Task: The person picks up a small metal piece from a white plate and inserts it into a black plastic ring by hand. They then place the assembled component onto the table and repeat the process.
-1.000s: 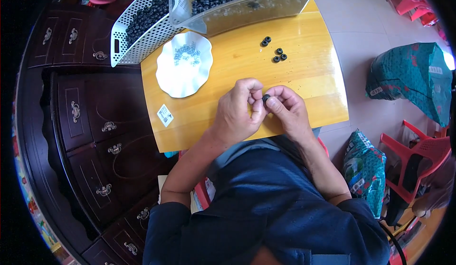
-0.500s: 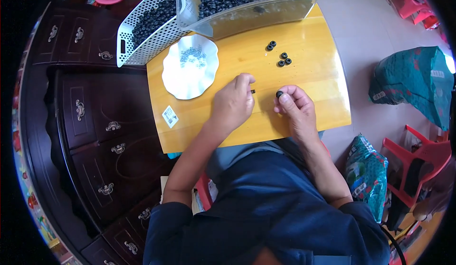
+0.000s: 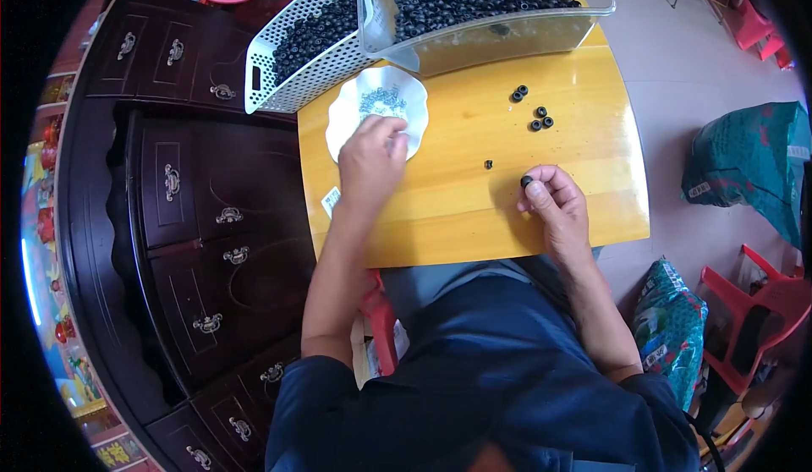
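My right hand (image 3: 560, 205) pinches a small round black bead-like part (image 3: 527, 181) between thumb and fingertips, above the table's near right side. My left hand (image 3: 373, 152) is over the near right rim of a white wavy-edged plate (image 3: 345, 121). Its fingers are bent and smeared by motion, so whether they hold anything cannot be told. Small clear pieces (image 3: 382, 100) lie in a heap on the plate. Between my hands, a single small dark part (image 3: 489, 165) rests on the table. Farther right lie several black ring-shaped parts (image 3: 541, 123), with holes in their middles.
At the back of the yellow wooden table (image 3: 457, 227) stand a clear plastic bin (image 3: 507, 36) and a white perforated basket (image 3: 309, 83), both filled with black parts. Dark drawers (image 3: 224, 172) border the left. Green bags (image 3: 744, 150) and a red stool (image 3: 753, 320) stand at right.
My left hand has moved left and away from me, from beside the single dark part to the plate. My right hand keeps its pinch on the black part. The whole view has shifted.
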`<action>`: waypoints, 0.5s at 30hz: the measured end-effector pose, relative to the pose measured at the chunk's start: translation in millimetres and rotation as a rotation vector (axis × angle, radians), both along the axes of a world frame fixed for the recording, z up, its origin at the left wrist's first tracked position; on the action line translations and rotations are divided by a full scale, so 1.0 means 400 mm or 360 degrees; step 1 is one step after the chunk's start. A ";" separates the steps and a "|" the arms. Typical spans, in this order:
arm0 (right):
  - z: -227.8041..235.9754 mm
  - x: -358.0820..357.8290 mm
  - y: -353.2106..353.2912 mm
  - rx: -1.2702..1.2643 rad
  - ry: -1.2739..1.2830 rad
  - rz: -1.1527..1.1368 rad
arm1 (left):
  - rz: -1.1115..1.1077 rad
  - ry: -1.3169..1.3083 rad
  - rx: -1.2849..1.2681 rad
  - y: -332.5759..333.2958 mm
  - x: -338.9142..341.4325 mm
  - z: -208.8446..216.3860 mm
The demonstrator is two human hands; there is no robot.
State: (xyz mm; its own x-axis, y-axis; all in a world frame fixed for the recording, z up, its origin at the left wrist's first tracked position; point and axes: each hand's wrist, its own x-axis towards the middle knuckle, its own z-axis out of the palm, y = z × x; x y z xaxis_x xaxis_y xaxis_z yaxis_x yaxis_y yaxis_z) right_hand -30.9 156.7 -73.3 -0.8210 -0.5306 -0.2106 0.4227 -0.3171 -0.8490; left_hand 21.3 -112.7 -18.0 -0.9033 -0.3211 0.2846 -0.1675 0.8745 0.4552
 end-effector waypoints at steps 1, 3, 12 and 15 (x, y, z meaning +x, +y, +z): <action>-0.001 0.000 -0.001 -0.0003 0.0004 0.0007 | 0.0058 -0.0022 0.0001 -0.032 -0.002 -0.006; 0.000 0.002 -0.004 -0.0013 0.0009 0.0020 | 0.0035 -0.0036 -0.0028 -0.089 0.001 -0.031; -0.008 0.000 -0.002 0.0003 -0.0004 0.0028 | 0.0058 -0.0036 -0.0039 -0.108 -0.027 -0.076; -0.003 0.002 -0.004 0.0019 0.0010 0.0019 | 0.0063 -0.0010 -0.0084 -0.112 -0.032 -0.082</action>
